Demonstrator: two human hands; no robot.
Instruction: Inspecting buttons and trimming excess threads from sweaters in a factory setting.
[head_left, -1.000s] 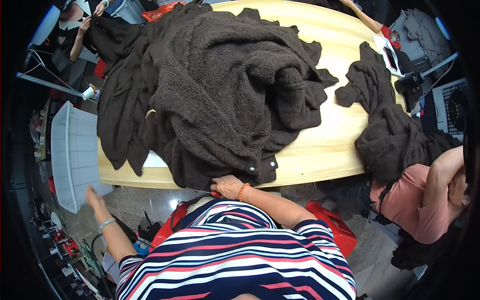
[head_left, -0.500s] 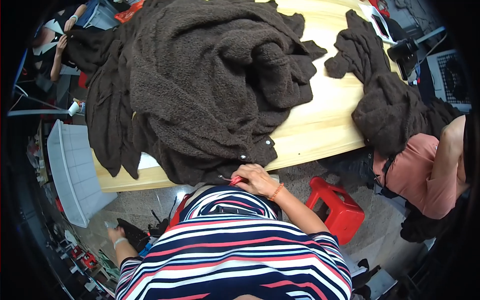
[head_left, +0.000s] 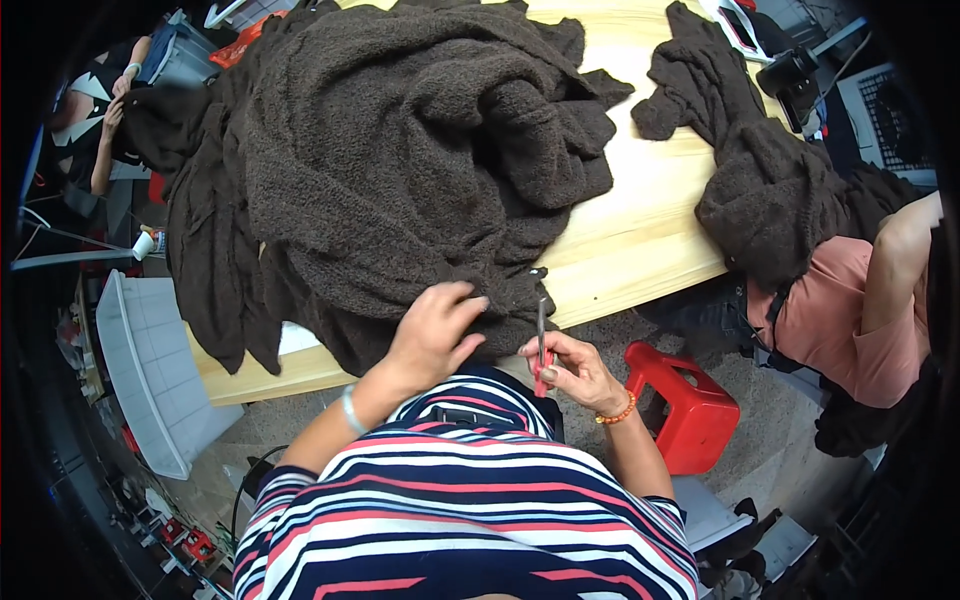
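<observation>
Dark brown knitted garments (head_left: 360,170) lie heaped over the table in front of me. Over the heap's near edge is my left hand (head_left: 430,335), fingers apart and slightly bent, with nothing in it. My right hand (head_left: 575,370), just past the table's near edge, is closed on a slim metal tool with a red handle (head_left: 544,372). Its narrow metal end points away from me, and its exact kind is unclear. Beyond its tip, a small shiny button (head_left: 538,272) shows at the corner of the knit.
A red stool (head_left: 685,405) stands at my right, near a person in a pink top (head_left: 825,300). More brown knitwear (head_left: 760,190) lies at the table's right end. A pale plastic bin (head_left: 150,370) is at the left. Another person's hand (head_left: 113,115) touches the cloth at far left.
My left hand has come up from low at the left to the garment's near edge. The right hand has moved rightward off the cloth, turning the red-handled tool's metal end away from me.
</observation>
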